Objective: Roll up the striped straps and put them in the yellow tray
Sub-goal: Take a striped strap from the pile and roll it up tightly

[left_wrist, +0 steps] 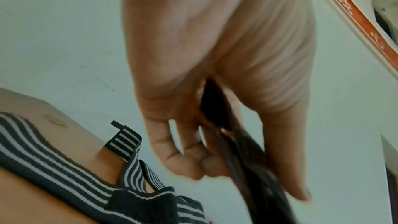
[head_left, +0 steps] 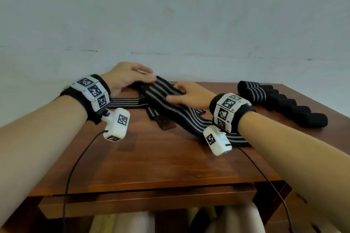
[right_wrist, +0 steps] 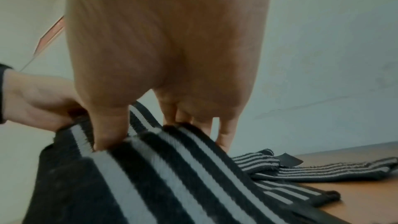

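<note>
- The left hand point(head_left: 125, 77) is at the far end of a striped strap point(head_left: 166, 98) on the wooden counter point(head_left: 151, 161); in the left wrist view its fingers point(left_wrist: 187, 156) are curled and the thumb closes against them, pinching the dark strap end.
- The right hand point(head_left: 186, 95) sits on the same strap just nearer the person — the thumb point(right_wrist: 109, 129) presses down on the top of the fabric while the other fingers reach over its far edge, so the strap is gripped between them.
- The strap runs from both hands back toward the person, lying loose and unrolled across the middle of the counter.
- More loose straps point(head_left: 128, 103) lie crossed under and beside it, touching it.
- A row of rolled straps point(head_left: 280, 103) lies on the right side of the counter, apart from the hands.
- The yellow tray shows in no view.
- A pale wall point(head_left: 170, 15) stands behind the counter.
</note>
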Tool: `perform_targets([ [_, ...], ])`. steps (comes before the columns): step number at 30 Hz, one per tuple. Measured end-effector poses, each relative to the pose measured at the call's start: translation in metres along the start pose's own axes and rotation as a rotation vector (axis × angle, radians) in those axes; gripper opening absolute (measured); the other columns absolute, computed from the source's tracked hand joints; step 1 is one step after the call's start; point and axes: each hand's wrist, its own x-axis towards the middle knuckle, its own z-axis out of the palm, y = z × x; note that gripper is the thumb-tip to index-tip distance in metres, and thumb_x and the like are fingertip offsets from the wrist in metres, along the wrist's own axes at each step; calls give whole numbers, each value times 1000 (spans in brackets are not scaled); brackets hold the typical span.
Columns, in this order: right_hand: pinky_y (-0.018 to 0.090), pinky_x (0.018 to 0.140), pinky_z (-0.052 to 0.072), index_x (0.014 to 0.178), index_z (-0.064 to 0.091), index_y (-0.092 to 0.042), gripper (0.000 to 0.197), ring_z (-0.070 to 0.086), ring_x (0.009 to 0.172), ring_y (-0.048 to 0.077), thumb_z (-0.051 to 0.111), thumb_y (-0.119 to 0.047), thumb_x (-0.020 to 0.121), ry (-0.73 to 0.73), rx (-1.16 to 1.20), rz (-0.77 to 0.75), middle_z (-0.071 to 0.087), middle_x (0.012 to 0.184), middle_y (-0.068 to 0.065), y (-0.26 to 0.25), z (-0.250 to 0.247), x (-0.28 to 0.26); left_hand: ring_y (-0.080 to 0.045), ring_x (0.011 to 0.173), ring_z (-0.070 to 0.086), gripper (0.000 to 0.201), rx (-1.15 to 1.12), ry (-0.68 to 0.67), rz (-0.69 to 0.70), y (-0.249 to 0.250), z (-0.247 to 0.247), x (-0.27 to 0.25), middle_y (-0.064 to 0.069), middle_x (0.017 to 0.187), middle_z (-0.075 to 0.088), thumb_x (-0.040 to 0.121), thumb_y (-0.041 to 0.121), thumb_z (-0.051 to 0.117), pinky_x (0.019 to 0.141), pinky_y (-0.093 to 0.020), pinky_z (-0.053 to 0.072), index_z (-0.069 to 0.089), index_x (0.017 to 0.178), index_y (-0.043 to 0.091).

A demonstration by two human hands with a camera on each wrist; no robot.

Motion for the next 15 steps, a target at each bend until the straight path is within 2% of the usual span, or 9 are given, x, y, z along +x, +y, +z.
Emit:
perform_targets([
  [2, 33, 85, 52, 110, 60, -11, 28, 65, 100, 21, 65, -38, 101, 174, 117, -5, 68, 106, 3, -4, -9, 3, -14, 86, 75, 40, -406, 146, -8, -2, 0, 3, -11, 116, 72, 89, 23, 79, 66, -25, 61, 66, 124, 10],
  [3, 35, 91, 53, 116, 59, -9, 31, 66, 105, 22, 63, -36, 102, 235, 196, -5, 67, 113, 5, -8, -13, 3, -15, 92, 76, 54, -568, 134, -44, -3, 1, 3, -12, 126, 69, 90, 33, 77, 72, -28, 62, 58, 134, 7],
  [5, 41, 102, 53, 129, 55, -8, 37, 65, 114, 22, 60, -35, 104, 282, 343, 9, 65, 125, 7, -15, -17, 5, -24, 107, 75, 79, -691, -8, -159, -4, 3, 1, -16, 134, 65, 87, 50, 76, 85, -37, 63, 47, 139, -1],
  [6, 43, 105, 52, 133, 53, -8, 39, 64, 117, 22, 59, -34, 104, 267, 360, 12, 64, 128, 8, -18, -18, 6, -26, 110, 74, 79, -641, -111, -193, -4, 8, -2, -15, 131, 68, 86, 56, 73, 89, -40, 62, 51, 137, -1],
  [8, 47, 107, 51, 137, 52, -8, 38, 65, 120, 25, 58, -29, 106, 147, 300, -13, 65, 132, 10, -20, -12, 9, -24, 109, 73, 58, -448, -231, -158, -3, 22, -5, -9, 120, 75, 95, 54, 64, 93, -40, 60, 65, 128, 7],
  [10, 49, 103, 55, 140, 53, -13, 36, 67, 119, 25, 56, -25, 106, 1, 290, -37, 68, 131, 9, -19, -1, 9, -27, 115, 71, 38, -320, -145, -78, -1, 35, -5, -9, 120, 76, 102, 35, 61, 96, -38, 58, 69, 128, 9],
  [11, 47, 99, 58, 142, 52, -15, 37, 68, 118, 23, 57, -26, 106, -42, 321, -41, 68, 132, 7, -18, 2, 7, -28, 117, 71, 32, -299, -76, -52, -2, 39, -4, -10, 120, 76, 102, 27, 63, 94, -38, 58, 69, 129, 9],
  [13, 31, 94, 58, 146, 46, -18, 44, 67, 114, 13, 60, -26, 104, -64, 383, -52, 65, 132, 0, -17, 3, 2, -27, 113, 73, 29, -324, 15, -38, -4, 40, -1, -8, 118, 77, 102, 22, 64, 87, -38, 59, 68, 128, 11],
  [15, 24, 97, 54, 149, 45, -17, 51, 63, 113, 6, 63, -28, 102, -93, 337, -29, 62, 134, -4, -13, 1, -4, -25, 111, 73, 29, -388, 60, -38, -4, 37, 1, -7, 119, 76, 103, 22, 63, 83, -37, 59, 67, 129, 11],
])
